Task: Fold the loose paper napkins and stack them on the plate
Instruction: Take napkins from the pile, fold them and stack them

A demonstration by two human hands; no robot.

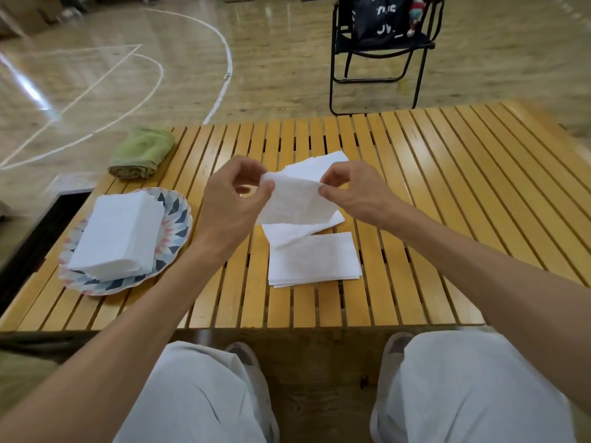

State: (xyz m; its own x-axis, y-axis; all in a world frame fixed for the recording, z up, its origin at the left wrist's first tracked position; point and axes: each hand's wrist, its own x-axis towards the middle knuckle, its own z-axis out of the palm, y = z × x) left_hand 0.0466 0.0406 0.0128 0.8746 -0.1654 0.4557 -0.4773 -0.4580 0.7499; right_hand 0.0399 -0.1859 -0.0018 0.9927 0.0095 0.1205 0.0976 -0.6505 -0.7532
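Note:
A white paper napkin [292, 201] hangs in the air above the slatted table, pinched at its top corners by my left hand [233, 199] and my right hand [351, 190]. Beneath it several loose white napkins [315, 259] lie spread on the table, some unfolded further back [315, 166]. To the left, a patterned plate [177, 225] carries a tall stack of folded napkins [118, 235].
A rolled green towel [142, 153] lies at the table's [447, 193] far left corner. A black folding chair [380, 52] with a dark bag stands beyond the table on the wooden floor. My knees sit below the near edge.

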